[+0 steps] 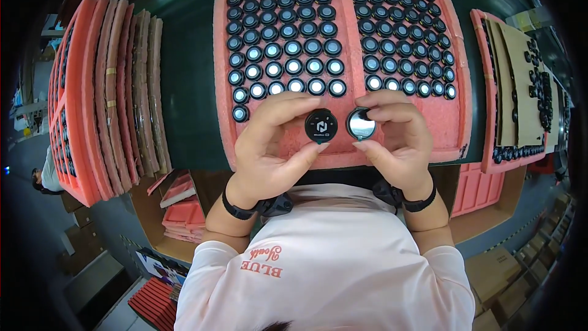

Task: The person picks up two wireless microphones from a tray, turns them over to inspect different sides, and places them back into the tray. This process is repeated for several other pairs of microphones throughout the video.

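Note:
My left hand point(264, 142) pinches a black round disc point(321, 125) with a white emblem on its face. Between the fingertips and thumb of my right hand point(401, 136) is a second round disc point(361, 124), black-rimmed with a shiny, mirror-like face. The two discs are held side by side, a small gap apart, over the near part of a pink foam tray point(222, 37). Beyond my hands, rows of similar black discs with pale round centres point(294, 66) fill much of both halves of the tray, left and right of a middle rib.
Stacked pink foam trays and cardboard sheets point(144, 86) stand on edge at the left of the dark green table point(190, 55). At the right, another foam tray point(487, 86) carries cardboard with scattered black parts point(542, 95). Cartons holding pink foam point(184, 217) sit below. A person point(46, 175) is at far left.

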The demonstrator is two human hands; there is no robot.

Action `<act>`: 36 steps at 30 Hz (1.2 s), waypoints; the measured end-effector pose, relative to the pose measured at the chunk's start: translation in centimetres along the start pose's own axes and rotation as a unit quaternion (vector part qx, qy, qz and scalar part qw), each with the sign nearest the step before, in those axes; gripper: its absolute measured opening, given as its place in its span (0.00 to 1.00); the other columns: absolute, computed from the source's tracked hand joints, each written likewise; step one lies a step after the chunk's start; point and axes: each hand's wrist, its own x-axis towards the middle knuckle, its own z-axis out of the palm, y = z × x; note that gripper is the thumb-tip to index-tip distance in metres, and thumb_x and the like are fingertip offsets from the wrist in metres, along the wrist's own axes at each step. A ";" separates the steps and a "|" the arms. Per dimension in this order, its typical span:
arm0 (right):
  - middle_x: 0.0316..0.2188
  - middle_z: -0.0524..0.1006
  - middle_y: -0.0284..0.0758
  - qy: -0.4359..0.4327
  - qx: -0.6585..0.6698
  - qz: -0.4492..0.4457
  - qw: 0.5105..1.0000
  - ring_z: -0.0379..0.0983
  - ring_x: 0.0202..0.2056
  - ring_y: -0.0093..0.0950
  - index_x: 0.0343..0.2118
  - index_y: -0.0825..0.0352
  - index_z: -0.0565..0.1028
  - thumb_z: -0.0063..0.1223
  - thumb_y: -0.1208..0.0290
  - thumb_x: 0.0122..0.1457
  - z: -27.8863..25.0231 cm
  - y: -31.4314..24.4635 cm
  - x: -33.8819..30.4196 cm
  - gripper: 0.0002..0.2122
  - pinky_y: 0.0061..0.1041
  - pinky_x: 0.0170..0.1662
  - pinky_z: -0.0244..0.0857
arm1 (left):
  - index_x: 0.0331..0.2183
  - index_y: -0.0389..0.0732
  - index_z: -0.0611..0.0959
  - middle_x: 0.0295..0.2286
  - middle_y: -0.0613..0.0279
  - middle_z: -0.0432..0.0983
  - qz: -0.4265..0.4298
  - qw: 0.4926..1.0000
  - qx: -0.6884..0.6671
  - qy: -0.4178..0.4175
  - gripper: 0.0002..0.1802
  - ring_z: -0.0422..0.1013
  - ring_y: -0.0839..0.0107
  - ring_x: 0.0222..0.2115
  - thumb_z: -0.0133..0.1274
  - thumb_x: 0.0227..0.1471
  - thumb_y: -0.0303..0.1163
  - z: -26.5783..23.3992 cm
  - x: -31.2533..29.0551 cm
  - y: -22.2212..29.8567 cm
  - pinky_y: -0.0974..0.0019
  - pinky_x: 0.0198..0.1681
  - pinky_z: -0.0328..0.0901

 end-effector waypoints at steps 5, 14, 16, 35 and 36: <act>0.45 0.74 0.45 -0.011 -0.060 -0.040 0.997 0.71 0.46 0.36 0.43 0.69 0.71 0.61 0.86 0.45 -0.4 0.4 -0.3 0.20 0.31 0.49 0.66 | 0.50 0.31 0.70 0.47 0.49 0.69 0.031 0.999 -0.006 -0.026 0.30 0.71 0.61 0.46 0.59 0.41 0.14 -0.1 0.2 -0.8 0.61 0.52 0.66; 0.45 0.74 0.45 -0.010 -0.089 -0.040 0.995 0.72 0.45 0.36 0.42 0.69 0.71 0.62 0.85 0.45 -0.4 0.7 -0.3 0.19 0.31 0.48 0.66 | 0.48 0.34 0.69 0.45 0.45 0.70 0.041 0.998 0.019 -0.044 0.30 0.70 0.61 0.45 0.59 0.41 0.14 -0.2 0.4 -1.3 0.62 0.48 0.67; 0.45 0.74 0.45 -0.018 -0.097 -0.037 0.994 0.72 0.45 0.36 0.41 0.69 0.72 0.62 0.85 0.45 -0.6 0.7 -0.3 0.19 0.31 0.48 0.66 | 0.47 0.33 0.70 0.45 0.45 0.70 0.051 0.996 0.027 -0.066 0.27 0.70 0.61 0.45 0.59 0.42 0.15 -0.5 0.5 -1.5 0.62 0.48 0.67; 0.48 0.71 0.46 -0.015 0.031 0.069 0.997 0.69 0.49 0.34 0.39 0.73 0.73 0.60 0.85 0.48 -0.3 1.0 -0.3 0.14 0.29 0.50 0.67 | 0.40 0.28 0.79 0.44 0.48 0.69 -0.006 0.995 0.080 -0.059 0.20 0.69 0.63 0.43 0.57 0.40 0.12 -0.3 0.7 -0.9 0.64 0.46 0.67; 0.47 0.71 0.46 -0.018 0.048 0.076 0.996 0.69 0.49 0.34 0.39 0.73 0.73 0.60 0.85 0.48 -0.3 1.0 -0.3 0.14 0.29 0.50 0.67 | 0.41 0.28 0.79 0.43 0.48 0.69 0.026 0.991 0.108 -0.080 0.21 0.69 0.64 0.42 0.56 0.39 0.11 -0.5 0.7 -1.0 0.64 0.46 0.67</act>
